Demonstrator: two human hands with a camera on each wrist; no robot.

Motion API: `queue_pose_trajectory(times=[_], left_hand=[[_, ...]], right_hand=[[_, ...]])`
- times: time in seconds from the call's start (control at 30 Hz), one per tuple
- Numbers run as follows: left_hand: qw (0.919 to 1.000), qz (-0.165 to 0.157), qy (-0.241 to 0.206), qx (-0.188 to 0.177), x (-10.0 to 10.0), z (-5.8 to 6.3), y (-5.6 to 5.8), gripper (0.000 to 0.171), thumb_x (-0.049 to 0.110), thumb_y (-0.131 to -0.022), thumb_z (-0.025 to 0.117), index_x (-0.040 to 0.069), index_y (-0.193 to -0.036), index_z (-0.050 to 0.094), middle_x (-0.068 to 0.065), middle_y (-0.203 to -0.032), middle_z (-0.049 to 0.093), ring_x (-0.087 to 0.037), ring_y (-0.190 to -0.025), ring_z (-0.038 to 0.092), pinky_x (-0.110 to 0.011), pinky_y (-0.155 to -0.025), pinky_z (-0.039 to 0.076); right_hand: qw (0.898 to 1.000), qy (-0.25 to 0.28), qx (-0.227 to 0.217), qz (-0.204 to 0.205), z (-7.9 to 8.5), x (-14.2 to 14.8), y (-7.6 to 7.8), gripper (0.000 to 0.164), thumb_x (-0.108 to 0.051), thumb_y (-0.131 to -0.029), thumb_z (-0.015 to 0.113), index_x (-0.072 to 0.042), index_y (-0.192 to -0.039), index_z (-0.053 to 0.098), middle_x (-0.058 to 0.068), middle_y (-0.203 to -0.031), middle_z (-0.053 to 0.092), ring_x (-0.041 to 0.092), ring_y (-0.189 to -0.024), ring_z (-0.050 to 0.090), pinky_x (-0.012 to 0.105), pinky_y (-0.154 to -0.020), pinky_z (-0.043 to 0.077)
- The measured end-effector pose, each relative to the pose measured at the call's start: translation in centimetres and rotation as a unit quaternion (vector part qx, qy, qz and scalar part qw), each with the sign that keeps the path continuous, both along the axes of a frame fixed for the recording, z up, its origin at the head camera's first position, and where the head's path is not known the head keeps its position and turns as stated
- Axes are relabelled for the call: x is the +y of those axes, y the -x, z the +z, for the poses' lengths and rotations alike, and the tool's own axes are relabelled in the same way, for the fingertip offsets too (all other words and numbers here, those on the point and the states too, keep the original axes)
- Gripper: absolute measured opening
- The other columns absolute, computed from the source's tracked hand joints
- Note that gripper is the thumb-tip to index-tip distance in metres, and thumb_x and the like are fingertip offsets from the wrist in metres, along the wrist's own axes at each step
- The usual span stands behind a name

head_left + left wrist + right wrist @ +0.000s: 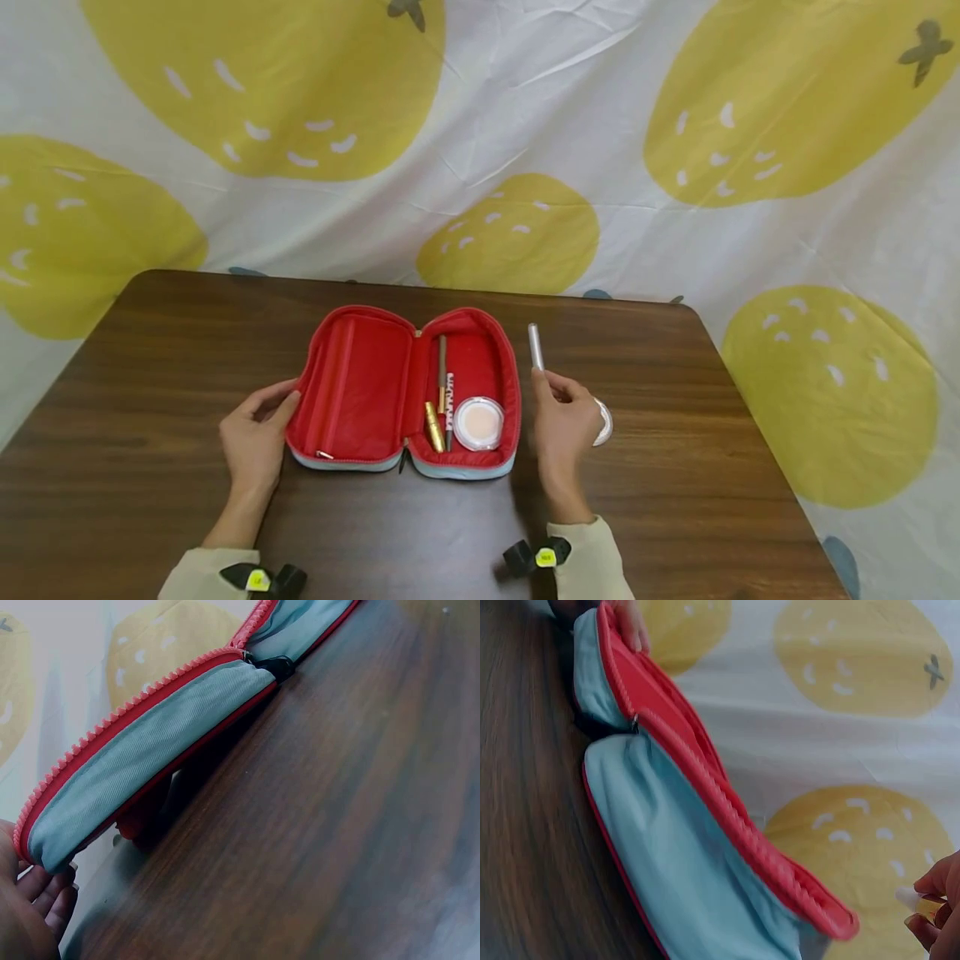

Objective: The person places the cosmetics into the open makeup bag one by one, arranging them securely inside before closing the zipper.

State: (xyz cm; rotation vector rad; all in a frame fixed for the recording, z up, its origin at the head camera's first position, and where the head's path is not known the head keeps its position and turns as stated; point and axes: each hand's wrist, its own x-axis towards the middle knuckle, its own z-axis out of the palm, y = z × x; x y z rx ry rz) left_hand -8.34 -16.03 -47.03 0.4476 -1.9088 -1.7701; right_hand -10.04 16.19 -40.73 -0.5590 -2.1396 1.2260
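A makeup pouch point(367, 383), red inside and light blue outside, lies unzipped and spread flat on the table. My left hand point(255, 437) grips its left edge, thumb on the rim and fingers curled below, as the left wrist view shows. To the right of the pouch, my right hand point(564, 421) pinches a slim silver tube point(535, 346) that points away from me. In the pouch's right half lie a round compact point(478, 423), a gold lipstick tube point(434, 427), a brown-and-gold pencil point(442, 362) and a dark pen with white marks point(449, 400).
A round, pale-rimmed item point(603, 423) lies on the table, partly hidden behind my right hand. The dark wooden table point(652, 533) ends at a hanging white cloth point(540, 108) printed with yellow fruit. A zipper pull point(402, 461) hangs at the pouch's near fold.
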Motion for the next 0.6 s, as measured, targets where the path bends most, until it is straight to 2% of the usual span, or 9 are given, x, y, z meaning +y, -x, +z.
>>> queue_pose_trajectory(times=[0.17, 0.4, 0.6], left_hand=[[1.0000, -0.001, 0.002, 0.005, 0.0, 0.0, 0.0, 0.020, 0.007, -0.084, 0.073, -0.003, -0.101, 0.073, -0.001, -0.090, 0.072, -0.006, -0.074, 0.065, -0.014, -0.065, 0.050], [1.0000, -0.004, -0.005, -0.007, -0.1, 0.1, 0.0, 0.021, 0.007, -0.085, 0.073, -0.003, -0.103, 0.072, -0.002, -0.092, 0.071, -0.004, -0.074, 0.064, -0.013, -0.065, 0.050], [0.9999, -0.008, -0.014, 0.001, 0.5, 2.1, -0.7, 0.019, 0.000, -0.084, 0.071, -0.009, -0.101, 0.070, -0.007, -0.089, 0.072, -0.005, -0.071, 0.063, -0.013, -0.063, 0.049]], right_hand=[[1.000, -0.013, 0.009, 0.021, 0.3, -1.5, 0.1, 0.017, -0.028, -0.081, 0.076, -0.011, -0.082, 0.078, 0.000, -0.070, 0.068, 0.014, -0.061, 0.060, 0.025, -0.053, 0.045], [0.998, -0.040, 0.004, 0.039, 0.1, -2.8, 0.1, 0.018, -0.031, -0.081, 0.076, -0.014, -0.081, 0.078, -0.002, -0.070, 0.067, 0.012, -0.061, 0.061, 0.033, -0.056, 0.046], [0.998, -0.040, -0.011, 0.054, 0.3, -3.7, 0.1, 0.021, -0.036, -0.083, 0.073, -0.015, -0.085, 0.078, -0.004, -0.071, 0.068, 0.014, -0.063, 0.060, 0.034, -0.058, 0.044]])
